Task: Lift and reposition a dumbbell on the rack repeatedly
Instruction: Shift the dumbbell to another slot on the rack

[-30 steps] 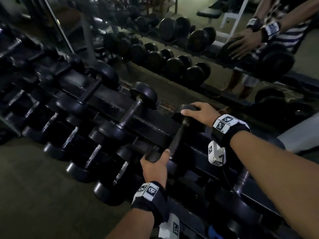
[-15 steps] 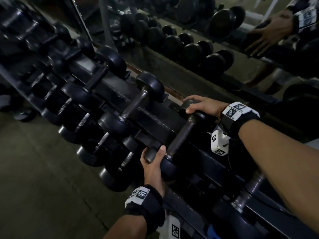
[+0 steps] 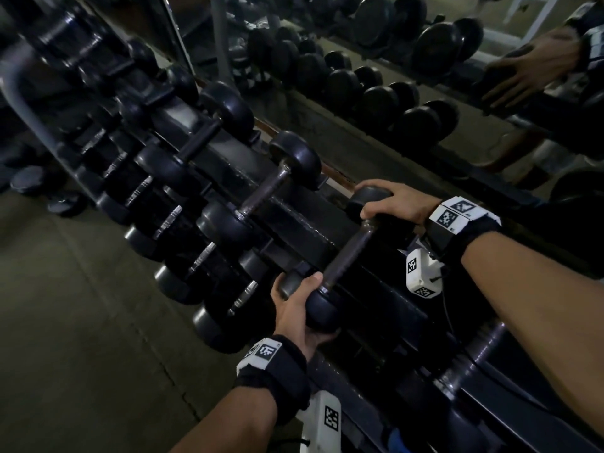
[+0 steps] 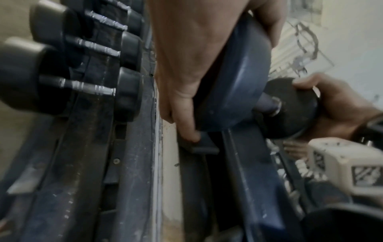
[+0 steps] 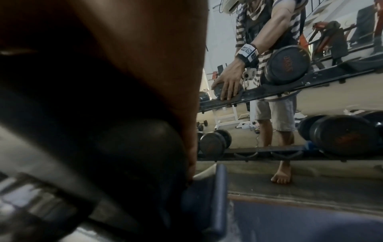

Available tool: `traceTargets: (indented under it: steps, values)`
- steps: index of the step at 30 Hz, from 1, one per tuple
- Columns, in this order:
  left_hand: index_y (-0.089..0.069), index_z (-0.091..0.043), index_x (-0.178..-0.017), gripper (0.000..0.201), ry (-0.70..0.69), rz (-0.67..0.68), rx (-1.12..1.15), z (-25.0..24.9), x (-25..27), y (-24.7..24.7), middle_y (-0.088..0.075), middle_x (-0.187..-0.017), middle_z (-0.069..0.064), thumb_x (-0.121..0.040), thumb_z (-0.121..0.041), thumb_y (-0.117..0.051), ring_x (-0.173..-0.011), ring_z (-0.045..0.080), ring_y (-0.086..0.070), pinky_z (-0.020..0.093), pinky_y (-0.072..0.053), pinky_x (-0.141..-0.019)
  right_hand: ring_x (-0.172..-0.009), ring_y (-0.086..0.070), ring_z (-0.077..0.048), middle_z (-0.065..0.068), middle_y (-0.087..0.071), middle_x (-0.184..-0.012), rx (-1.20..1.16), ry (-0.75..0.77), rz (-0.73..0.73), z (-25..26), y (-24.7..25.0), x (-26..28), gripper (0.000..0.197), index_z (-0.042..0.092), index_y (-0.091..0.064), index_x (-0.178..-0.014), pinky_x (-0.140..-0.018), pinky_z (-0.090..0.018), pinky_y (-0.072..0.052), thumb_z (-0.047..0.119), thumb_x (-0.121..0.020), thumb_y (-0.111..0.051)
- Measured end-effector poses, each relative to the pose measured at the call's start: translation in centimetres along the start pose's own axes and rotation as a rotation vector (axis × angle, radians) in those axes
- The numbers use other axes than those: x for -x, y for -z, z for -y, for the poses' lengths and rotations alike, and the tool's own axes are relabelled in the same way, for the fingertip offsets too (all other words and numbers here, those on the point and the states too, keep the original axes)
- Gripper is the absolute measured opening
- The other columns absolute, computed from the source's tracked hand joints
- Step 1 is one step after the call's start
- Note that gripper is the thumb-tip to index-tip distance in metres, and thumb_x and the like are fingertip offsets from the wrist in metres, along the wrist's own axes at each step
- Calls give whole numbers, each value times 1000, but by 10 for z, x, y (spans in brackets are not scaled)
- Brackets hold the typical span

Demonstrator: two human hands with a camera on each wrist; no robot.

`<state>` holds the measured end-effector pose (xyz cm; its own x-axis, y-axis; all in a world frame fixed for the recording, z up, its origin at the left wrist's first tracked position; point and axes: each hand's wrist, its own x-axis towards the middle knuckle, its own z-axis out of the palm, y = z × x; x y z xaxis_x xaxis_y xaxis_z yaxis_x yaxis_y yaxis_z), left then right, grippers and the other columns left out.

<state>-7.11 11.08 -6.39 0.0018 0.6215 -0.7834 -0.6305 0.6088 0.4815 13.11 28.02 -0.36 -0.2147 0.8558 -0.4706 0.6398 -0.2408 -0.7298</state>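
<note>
A: Start at nine o'clock in the head view. What's over there?

B: Bare floor (image 3: 81, 322), then the lower tier of small dumbbells (image 3: 183, 243) with shiny ringed handles, lined up side by side. Above them runs the black rack (image 3: 304, 230), slanting from eleven o'clock down towards five.

A: And on the top rail?

B: Two neighbouring dumbbells (image 3: 261, 197) lie across it at about twelve o'clock of the left hand, untouched. Just to their right is the dumbbell (image 3: 348, 253) the task is about, lying across the same rail, its handle running from seven o'clock up to one.

A: How is it held?

B: The left hand (image 3: 297, 308) wraps the near head, thumb over the top and fingers curled underneath. From the left wrist camera the fingers (image 4: 186, 114) press along the flat face of that head, one fingertip touching a small ledge of the rack (image 4: 199, 145). The right hand (image 3: 398, 204) caps the far head from above, fingers (image 3: 376, 210) curled down over its edge; the left wrist camera shows the same hand (image 4: 335, 104) gripping that head.

A: Is it off the rail?

B: I cannot tell; both heads sit at rail level.

A: Further right?

B: Both wrists wear black bands with white marker tags. At one to two o'clock a mirror (image 3: 425, 93) reflects more dumbbells; the right wrist view shows the mirror (image 5: 290, 81) with a person in a striped shirt bending over the rack.
</note>
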Motion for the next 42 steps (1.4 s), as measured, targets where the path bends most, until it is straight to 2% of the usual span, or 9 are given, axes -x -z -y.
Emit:
traceTargets:
  steps: [6, 11, 17, 20, 23, 27, 29, 34, 42]
  values:
    - [-50, -45, -119, 64, 45, 16, -62, -9, -1, -1, -61, -122, 7, -68, -20, -80, -105, 35, -60, 59, -51, -73, -108, -65, -22, 3, -70, -107, -111, -25, -88, 2, -1, 14, 57, 51, -71, -95, -105, -44, -49, 46, -39, -79]
    - [-49, -52, -115, 59, -52, 39, -243, -46, 5, -7, -63, -111, 0, -74, -18, -74, -102, 33, -63, 53, -47, -75, -109, -65, -25, -2, -69, -114, -364, -58, -278, -5, -5, 42, 63, 45, -73, -98, -102, -47, -52, 38, -36, -78]
    - [-48, -48, -128, 76, -323, 131, -511, -119, 24, -21, -64, -112, 8, -68, -14, -80, -90, 28, -64, 38, -54, -65, -104, -69, -25, -2, -69, -118, -729, -75, -455, -4, -34, 76, 71, 44, -69, -114, -95, -43, -56, 34, -47, -90]
    - [-53, -49, -121, 84, -479, 169, -667, -153, 34, -27, -64, -123, 8, -47, -23, -85, -105, 29, -66, 47, -58, -87, -99, -69, -25, -8, -70, -115, -834, -41, -573, 10, -57, 85, 52, 34, -68, -117, -86, -34, -56, 18, -71, -84]
    - [-58, -48, -113, 74, -541, 208, -729, -186, 33, -29, -66, -111, 7, -50, -17, -79, -94, 26, -67, 45, -60, -82, -88, -67, -20, -9, -70, -113, -899, -30, -690, 27, -77, 81, 47, 27, -66, -122, -75, -29, -55, 9, -79, -75]
    - [-62, -46, -109, 73, -555, 262, -825, -227, 13, -26, -68, -109, 14, -45, -16, -78, -92, 31, -67, 53, -59, -86, -102, -66, -24, -5, -66, -122, -942, -47, -838, 48, -104, 59, 63, 40, -64, -123, -92, -43, -57, 29, -63, -81]
    - [-61, -48, -107, 71, -536, 306, -881, -248, -3, -25, -67, -108, 13, -46, -16, -78, -91, 30, -67, 53, -58, -86, -94, -66, -20, -7, -66, -119, -991, -36, -883, 59, -115, 46, 59, 31, -61, -131, -92, -42, -57, 15, -76, -78]
    - [-56, -35, -123, 67, -507, 432, -1001, -293, -53, -23, -63, -100, 5, -70, 4, -72, -80, 17, -62, 25, -52, -64, -84, -68, -23, -9, -72, -101, -1038, -89, -1007, 77, -148, 10, 42, 23, -66, -119, -76, -33, -56, 6, -81, -73]
    - [-55, -33, -128, 81, -390, 514, -1114, -309, -108, -16, -66, -112, 6, -52, -12, -72, -92, 16, -63, 28, -52, -78, -96, -68, -26, -12, -73, -109, -1014, -249, -1154, 83, -189, -18, 45, 32, -63, -114, -94, -42, -55, 17, -74, -77]
